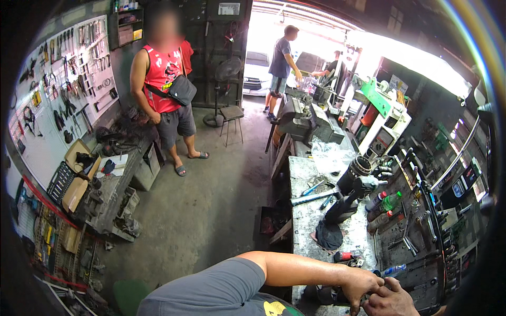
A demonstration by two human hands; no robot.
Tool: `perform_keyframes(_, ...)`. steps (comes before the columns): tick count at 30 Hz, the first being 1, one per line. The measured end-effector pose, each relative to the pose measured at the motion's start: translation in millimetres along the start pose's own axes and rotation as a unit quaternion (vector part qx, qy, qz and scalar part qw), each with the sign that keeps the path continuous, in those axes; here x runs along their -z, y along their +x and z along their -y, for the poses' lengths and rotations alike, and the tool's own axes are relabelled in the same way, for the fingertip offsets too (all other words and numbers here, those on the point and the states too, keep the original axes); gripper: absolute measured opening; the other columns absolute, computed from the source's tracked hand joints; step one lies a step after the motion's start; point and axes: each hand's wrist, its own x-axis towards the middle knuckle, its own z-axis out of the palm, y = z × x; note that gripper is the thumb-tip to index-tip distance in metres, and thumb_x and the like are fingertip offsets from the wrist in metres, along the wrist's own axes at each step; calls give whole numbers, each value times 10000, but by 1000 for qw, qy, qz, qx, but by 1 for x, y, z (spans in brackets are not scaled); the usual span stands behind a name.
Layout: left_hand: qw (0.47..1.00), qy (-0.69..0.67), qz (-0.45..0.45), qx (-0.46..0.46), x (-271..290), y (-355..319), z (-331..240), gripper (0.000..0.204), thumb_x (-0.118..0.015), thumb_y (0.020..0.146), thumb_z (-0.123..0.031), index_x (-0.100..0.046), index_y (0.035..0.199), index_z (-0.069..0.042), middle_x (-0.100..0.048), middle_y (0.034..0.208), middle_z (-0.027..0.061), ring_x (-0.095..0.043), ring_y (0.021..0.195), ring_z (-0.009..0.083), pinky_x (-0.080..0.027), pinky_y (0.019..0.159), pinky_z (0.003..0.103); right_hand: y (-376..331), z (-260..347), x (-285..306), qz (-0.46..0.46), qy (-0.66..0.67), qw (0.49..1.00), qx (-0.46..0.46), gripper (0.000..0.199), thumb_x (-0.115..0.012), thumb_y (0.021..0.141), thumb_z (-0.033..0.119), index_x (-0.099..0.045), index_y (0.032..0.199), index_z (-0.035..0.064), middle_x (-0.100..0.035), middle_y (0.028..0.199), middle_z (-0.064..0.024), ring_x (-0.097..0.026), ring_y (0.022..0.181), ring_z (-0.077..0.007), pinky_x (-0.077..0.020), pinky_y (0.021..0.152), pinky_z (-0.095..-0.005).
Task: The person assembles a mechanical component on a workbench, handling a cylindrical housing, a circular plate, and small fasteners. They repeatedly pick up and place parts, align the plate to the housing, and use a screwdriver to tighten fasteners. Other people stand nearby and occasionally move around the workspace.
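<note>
My left hand [359,287] reaches across from the lower left, fingers bent and drawn together at the right side of the bench. Against it is my right hand [391,302], its fingers also curled in. Whatever the two hands pinch between them is hidden by the fingers. A dark rounded part [320,295] lies below my left forearm. Just beyond my hands are a small red-and-black item [342,256] and a clear bottle with a blue label [394,270]. Farther up the metal benchtop [308,221] stands a black power tool [341,209] with a silver head.
A hammer [316,196] and a clear plastic bag [329,156] lie on the bench. Bottles [390,201] and wrenches [408,245] line its right side. A person in a red top [164,73] stands left, another [282,60] near the doorway. A stool [232,113] stands before a fan.
</note>
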Motion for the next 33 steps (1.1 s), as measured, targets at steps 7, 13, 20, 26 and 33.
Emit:
perform_keyframes(7,999,5,23,-30,1,2,5,861,-1036,487,-528,-763,1130,-23,-670,1175,199,-668,1101,446,-554,981,513,1,-4,0,89,83,986,-110,93,-697,879,141,-780,918,128,-745,935,-76,-728,893,-285,-517,903,-483)
perform_keyframes(13,994,62,-52,-74,-13,5,2,545,-926,603,-442,-758,930,-40,-676,980,189,-657,1007,423,-555,905,497,-8,-20,-42,42,62,993,-88,132,-791,728,313,-725,742,200,-675,726,-3,-684,681,-237,-501,724,-447)
perform_keyframes(20,992,91,-64,-59,-19,2,3,447,-867,643,-427,-722,868,-68,-672,970,184,-631,1010,419,-550,856,510,-16,-20,-86,-91,42,987,-126,258,-831,617,415,-673,610,211,-621,551,8,-620,484,-229,-411,551,-404)
perform_keyframes(26,974,141,-79,-157,-8,10,-10,439,-885,814,-572,-744,951,-179,-743,972,80,-686,854,371,-570,781,514,-1,4,-50,-68,89,967,-229,176,-787,762,289,-676,731,156,-695,753,-74,-681,679,-297,-486,711,-477)
perform_keyframes(33,992,-53,-69,96,11,-17,-22,767,-978,681,-277,-684,1355,-59,-654,1373,220,-632,1313,401,-504,1168,461,-8,-20,-26,25,37,993,-107,102,-767,774,245,-721,817,165,-712,937,-86,-713,916,-281,-527,916,-531)
